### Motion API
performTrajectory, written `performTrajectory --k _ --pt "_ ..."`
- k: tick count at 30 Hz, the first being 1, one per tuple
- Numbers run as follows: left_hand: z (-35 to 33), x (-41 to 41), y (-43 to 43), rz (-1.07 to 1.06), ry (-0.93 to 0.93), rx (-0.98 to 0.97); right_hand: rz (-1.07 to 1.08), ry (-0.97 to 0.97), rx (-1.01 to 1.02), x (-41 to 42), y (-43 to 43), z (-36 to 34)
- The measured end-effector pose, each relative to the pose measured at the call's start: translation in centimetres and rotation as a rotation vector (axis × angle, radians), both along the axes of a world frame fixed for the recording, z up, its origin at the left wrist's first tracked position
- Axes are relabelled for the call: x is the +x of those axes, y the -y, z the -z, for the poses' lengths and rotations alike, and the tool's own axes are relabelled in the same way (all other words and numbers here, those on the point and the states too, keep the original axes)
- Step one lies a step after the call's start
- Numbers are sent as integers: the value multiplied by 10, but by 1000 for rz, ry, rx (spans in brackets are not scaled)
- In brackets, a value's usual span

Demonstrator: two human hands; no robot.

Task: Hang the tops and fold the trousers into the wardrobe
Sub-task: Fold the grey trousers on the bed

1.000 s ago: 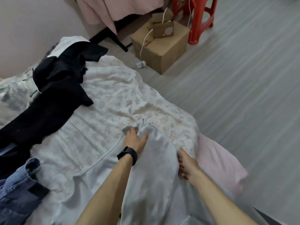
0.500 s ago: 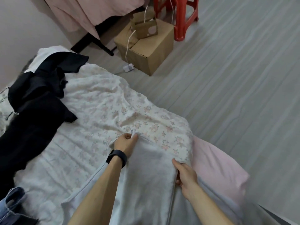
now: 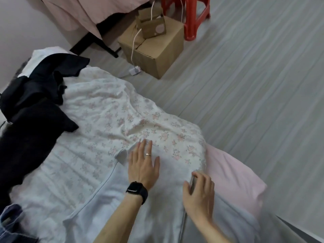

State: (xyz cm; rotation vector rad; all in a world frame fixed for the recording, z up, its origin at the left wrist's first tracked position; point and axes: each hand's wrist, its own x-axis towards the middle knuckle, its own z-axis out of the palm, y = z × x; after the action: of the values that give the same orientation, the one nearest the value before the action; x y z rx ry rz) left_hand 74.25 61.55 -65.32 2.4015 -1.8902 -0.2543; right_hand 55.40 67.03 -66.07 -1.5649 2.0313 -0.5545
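A pale white garment [image 3: 164, 213] lies spread on the floral bedsheet [image 3: 108, 109] in front of me. My left hand [image 3: 142, 165], with a ring and a black watch, lies flat on the garment's upper end, fingers straight. My right hand [image 3: 199, 192] is at the garment's right edge, fingers spread and slightly bent over the cloth; the frame is blurred there. A heap of black clothes [image 3: 29, 111] lies at the left of the bed. Blue denim [image 3: 8, 223] shows at the lower left corner.
A pink pillow [image 3: 233, 178] lies at the bed's right edge. On the grey floor beyond the bed stand a cardboard box [image 3: 157, 48] with a white cable and plug [image 3: 135, 71], and a red plastic stool [image 3: 194, 16]. Pink cloth [image 3: 84, 11] hangs at the top left.
My left hand has let go of the garment's top corner and now lies flat on it. My right hand has loosened from its pinch on the right edge. The view shifted slightly.
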Motion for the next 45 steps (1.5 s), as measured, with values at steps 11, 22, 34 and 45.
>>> performTrajectory --k 11,22,34,45 --pt "45 27 -33 213 231 331 -731 -468 160 -24 6 35" --pt "8 -2 -181 -5 15 406 -1154 -479 238 -30 -22 28" --pt "-24 21 -257 -571 -267 236 -1385 -424 7 74 -51 -73" --pt "-31 129 -508 -1559 -491 -97 -1791 -251 17 282 -218 -97"
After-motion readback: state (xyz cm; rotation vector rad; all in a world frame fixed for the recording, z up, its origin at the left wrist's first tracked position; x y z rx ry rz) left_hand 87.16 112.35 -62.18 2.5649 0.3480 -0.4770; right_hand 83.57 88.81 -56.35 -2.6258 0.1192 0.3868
